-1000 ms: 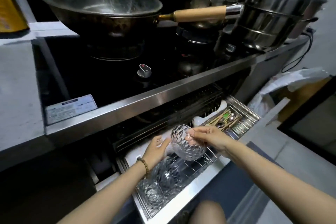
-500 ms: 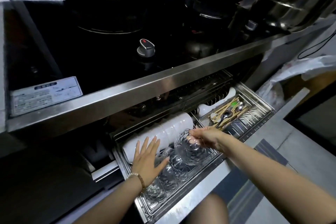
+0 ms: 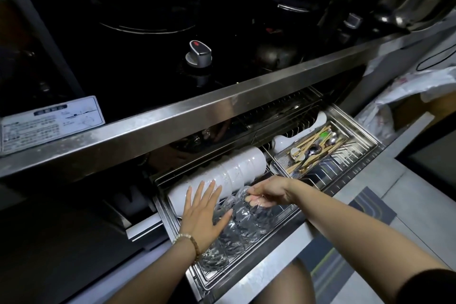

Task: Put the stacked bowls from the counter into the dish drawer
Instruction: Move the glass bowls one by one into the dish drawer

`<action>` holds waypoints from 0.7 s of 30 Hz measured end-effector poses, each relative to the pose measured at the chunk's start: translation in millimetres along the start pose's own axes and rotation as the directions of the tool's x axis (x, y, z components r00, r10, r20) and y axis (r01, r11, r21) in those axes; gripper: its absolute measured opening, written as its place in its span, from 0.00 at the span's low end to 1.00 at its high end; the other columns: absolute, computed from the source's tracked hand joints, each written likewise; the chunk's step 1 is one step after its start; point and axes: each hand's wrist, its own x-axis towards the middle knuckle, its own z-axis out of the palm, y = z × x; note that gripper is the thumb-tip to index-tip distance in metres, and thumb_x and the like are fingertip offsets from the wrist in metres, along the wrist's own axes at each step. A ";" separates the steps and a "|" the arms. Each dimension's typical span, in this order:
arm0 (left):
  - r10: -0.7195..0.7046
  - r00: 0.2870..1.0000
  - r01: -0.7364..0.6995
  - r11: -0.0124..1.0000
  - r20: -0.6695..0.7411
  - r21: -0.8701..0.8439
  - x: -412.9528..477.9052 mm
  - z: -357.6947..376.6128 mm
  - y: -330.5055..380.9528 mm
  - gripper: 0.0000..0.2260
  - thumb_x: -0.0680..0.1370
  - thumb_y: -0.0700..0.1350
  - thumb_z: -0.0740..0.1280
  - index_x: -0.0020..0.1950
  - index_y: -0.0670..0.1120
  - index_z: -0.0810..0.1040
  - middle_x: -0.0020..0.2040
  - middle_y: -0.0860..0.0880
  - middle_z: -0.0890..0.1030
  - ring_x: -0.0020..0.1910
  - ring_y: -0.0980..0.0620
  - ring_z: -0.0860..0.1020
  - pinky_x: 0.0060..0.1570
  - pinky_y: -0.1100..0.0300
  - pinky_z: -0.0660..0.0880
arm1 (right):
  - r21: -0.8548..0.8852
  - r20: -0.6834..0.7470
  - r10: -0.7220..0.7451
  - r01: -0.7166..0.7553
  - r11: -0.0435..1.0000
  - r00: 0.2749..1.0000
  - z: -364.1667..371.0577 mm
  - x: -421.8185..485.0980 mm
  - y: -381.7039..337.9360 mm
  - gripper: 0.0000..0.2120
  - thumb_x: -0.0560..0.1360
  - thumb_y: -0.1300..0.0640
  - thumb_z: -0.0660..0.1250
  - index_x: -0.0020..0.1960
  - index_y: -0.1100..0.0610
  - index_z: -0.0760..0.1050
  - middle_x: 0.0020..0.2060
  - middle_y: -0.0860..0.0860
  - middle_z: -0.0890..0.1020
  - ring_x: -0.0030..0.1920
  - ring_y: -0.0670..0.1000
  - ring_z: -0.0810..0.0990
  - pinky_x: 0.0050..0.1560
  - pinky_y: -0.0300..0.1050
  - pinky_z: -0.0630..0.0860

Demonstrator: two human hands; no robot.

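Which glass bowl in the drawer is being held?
The bowl at the row's right end, which the right hand pinches by its rim; the left hand is open over the others.

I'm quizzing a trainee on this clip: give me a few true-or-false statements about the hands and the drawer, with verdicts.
1. The right hand pinches a clear cut-glass bowl inside the open steel dish drawer. True.
2. The left hand curls round a bowl. False: its fingers are straight and spread.
3. The white ceramic bowls lie in a row on their sides. True.
4. The mesh cutlery tray of chopsticks sits at the drawer's left end. False: the right end.
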 end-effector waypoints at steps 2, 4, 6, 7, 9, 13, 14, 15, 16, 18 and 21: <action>-0.002 1.000 0.002 1.000 -0.002 -0.001 -0.2 -0.1 -0.2 0.36 0.70 0.71 0.33 0.76 0.57 0.45 0.75 0.58 0.42 0.73 0.56 0.34 0.71 0.49 0.30 | -0.022 -0.002 -0.003 0.003 1.000 1.000 1.0 0.4 0.7 0.09 0.80 0.58 0.60 0.45 0.58 0.77 0.31 0.49 0.84 0.36 0.47 0.80 0.33 0.37 0.79; -0.001 1.000 0.001 1.000 0.000 -0.006 -0.5 -0.2 -0.4 0.36 0.70 0.71 0.33 0.76 0.58 0.45 0.76 0.57 0.44 0.73 0.56 0.35 0.72 0.49 0.31 | -0.045 0.005 -0.002 0.002 0.999 1.000 1.3 1.2 1.6 0.10 0.80 0.58 0.59 0.45 0.58 0.77 0.30 0.48 0.84 0.33 0.46 0.81 0.33 0.37 0.79; -0.002 1.000 0.002 1.000 0.001 -0.009 -0.5 -0.3 -0.3 0.36 0.70 0.71 0.33 0.75 0.58 0.46 0.77 0.56 0.45 0.73 0.56 0.35 0.72 0.48 0.32 | -0.060 0.029 0.016 -0.014 0.998 0.999 2.1 1.8 2.0 0.10 0.81 0.59 0.58 0.44 0.58 0.76 0.29 0.49 0.84 0.30 0.45 0.81 0.33 0.38 0.79; -0.001 1.000 0.001 1.000 0.001 -0.008 -0.5 -0.2 -0.2 0.36 0.70 0.71 0.33 0.75 0.58 0.46 0.77 0.56 0.45 0.73 0.56 0.35 0.72 0.48 0.32 | -0.066 0.038 0.021 -0.019 0.998 0.999 2.4 2.0 2.1 0.11 0.81 0.59 0.57 0.44 0.58 0.75 0.28 0.49 0.84 0.28 0.44 0.81 0.32 0.37 0.79; 0.000 1.000 0.000 1.000 0.001 -0.007 -0.6 0.4 -0.1 0.36 0.70 0.71 0.33 0.75 0.58 0.46 0.77 0.55 0.45 0.73 0.56 0.35 0.72 0.49 0.31 | -0.073 0.054 0.023 -0.019 0.997 0.998 2.4 2.0 1.9 0.12 0.81 0.61 0.56 0.42 0.58 0.74 0.25 0.47 0.83 0.26 0.41 0.81 0.30 0.33 0.79; 0.001 1.000 -0.001 1.000 0.012 -0.003 0.1 2.3 -1.5 0.35 0.70 0.71 0.32 0.75 0.59 0.46 0.77 0.56 0.45 0.73 0.55 0.34 0.71 0.50 0.29 | -0.105 0.072 -0.004 0.011 0.994 0.997 3.9 -2.8 1.2 0.10 0.81 0.61 0.57 0.43 0.59 0.73 0.28 0.48 0.83 0.28 0.42 0.82 0.31 0.34 0.79; 0.003 1.000 -0.003 1.000 0.014 -0.004 0.4 2.7 -1.8 0.35 0.70 0.71 0.32 0.75 0.59 0.46 0.77 0.56 0.45 0.73 0.55 0.34 0.71 0.50 0.28 | -0.131 0.061 -0.015 0.022 0.991 0.998 4.4 -4.7 0.6 0.09 0.80 0.61 0.58 0.43 0.59 0.73 0.31 0.49 0.83 0.31 0.44 0.82 0.34 0.36 0.78; 0.005 1.000 -0.005 1.000 0.016 -0.004 0.7 2.9 -1.8 0.35 0.70 0.71 0.33 0.75 0.59 0.46 0.77 0.56 0.45 0.73 0.55 0.34 0.70 0.50 0.28 | -0.161 0.042 -0.025 0.032 0.987 0.999 4.6 -6.6 0.0 0.07 0.80 0.60 0.60 0.44 0.58 0.73 0.35 0.51 0.82 0.34 0.46 0.80 0.38 0.38 0.77; 0.006 1.000 -0.006 1.000 0.018 -0.005 0.7 2.8 -1.8 0.36 0.70 0.71 0.33 0.75 0.59 0.47 0.77 0.55 0.45 0.73 0.55 0.34 0.70 0.50 0.28 | -0.188 0.022 -0.033 0.037 0.982 0.999 4.9 -8.7 -0.5 0.06 0.79 0.60 0.61 0.44 0.58 0.74 0.39 0.53 0.80 0.37 0.48 0.79 0.42 0.41 0.76; 0.005 0.999 -0.005 1.000 0.036 0.001 0.8 1.8 -1.6 0.36 0.70 0.71 0.32 0.75 0.59 0.47 0.77 0.55 0.45 0.73 0.55 0.34 0.71 0.50 0.28 | -0.240 -0.029 -0.044 0.036 0.970 0.999 6.3 -12.4 -1.0 0.05 0.78 0.58 0.64 0.44 0.58 0.75 0.40 0.55 0.78 0.39 0.50 0.77 0.45 0.43 0.75; -0.002 0.996 0.001 1.000 0.094 0.012 2.5 -2.8 0.1 0.38 0.69 0.72 0.34 0.76 0.57 0.46 0.77 0.54 0.45 0.75 0.53 0.36 0.71 0.49 0.29 | -0.389 -0.120 -0.094 0.041 0.920 0.988 9.5 -17.8 -1.6 0.07 0.76 0.54 0.66 0.46 0.59 0.75 0.38 0.52 0.77 0.34 0.48 0.74 0.37 0.39 0.74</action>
